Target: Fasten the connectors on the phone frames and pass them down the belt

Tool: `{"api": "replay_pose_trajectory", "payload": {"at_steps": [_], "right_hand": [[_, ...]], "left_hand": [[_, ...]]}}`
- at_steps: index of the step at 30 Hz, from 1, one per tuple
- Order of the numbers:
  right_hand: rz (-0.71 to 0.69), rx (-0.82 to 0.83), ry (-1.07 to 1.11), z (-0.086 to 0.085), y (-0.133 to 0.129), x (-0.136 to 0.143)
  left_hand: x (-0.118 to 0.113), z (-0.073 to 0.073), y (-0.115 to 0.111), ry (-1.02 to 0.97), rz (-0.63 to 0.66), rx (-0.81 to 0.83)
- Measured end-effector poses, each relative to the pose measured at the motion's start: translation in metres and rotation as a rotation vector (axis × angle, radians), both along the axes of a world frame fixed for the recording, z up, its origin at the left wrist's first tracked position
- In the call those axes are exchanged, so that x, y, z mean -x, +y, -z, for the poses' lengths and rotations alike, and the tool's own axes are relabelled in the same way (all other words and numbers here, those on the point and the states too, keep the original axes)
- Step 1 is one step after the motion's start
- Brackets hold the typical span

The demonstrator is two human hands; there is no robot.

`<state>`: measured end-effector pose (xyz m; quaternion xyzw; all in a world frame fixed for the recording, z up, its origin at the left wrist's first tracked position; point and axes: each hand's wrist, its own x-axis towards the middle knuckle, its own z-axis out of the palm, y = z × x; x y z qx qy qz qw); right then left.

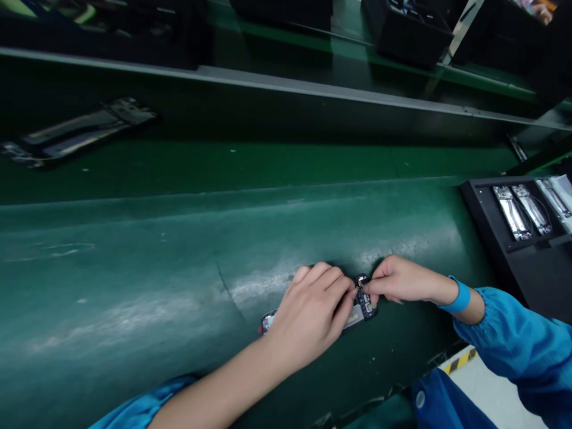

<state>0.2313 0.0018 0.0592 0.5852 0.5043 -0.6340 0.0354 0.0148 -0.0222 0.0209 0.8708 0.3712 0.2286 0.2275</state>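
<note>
A partly assembled phone (355, 317) lies on the green mat, its inner side facing up with the circuit board bare at the right end. Across its middle rests my left hand (313, 307), fingers curled over the far edge and the fingertips at the board. My right hand (400, 280), with a blue band on its wrist, pinches at the board end, close to a small gold-coloured part. Whatever sits between those fingertips is too small to make out. Much of the phone is hidden beneath my left hand; its left end shows past the wrist.
Another open phone frame (84, 131) sits at the far left on the green surface. To the right, a black tray (480, 211) holds several phone frames (512, 213). A grey shelf edge (277, 86) runs across the back, with black bins (406, 36) beyond it.
</note>
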Motion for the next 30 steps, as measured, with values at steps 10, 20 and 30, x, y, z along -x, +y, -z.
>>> {"api": "replay_pose_trajectory", "payload": {"at_steps": [10, 20, 30], "right_hand": [[0.013, 0.015, -0.024, 0.0, 0.001, 0.001], [-0.038, -0.05, -0.118, -0.008, 0.005, 0.005], [-0.075, -0.094, -0.132, -0.003, 0.014, 0.005]], "left_hand": [[-0.003, 0.002, 0.0, 0.011, 0.01, -0.003], [-0.003, -0.004, 0.003, 0.062, 0.012, 0.059], [-0.003, -0.005, 0.005, 0.086, 0.017, 0.068]]}}
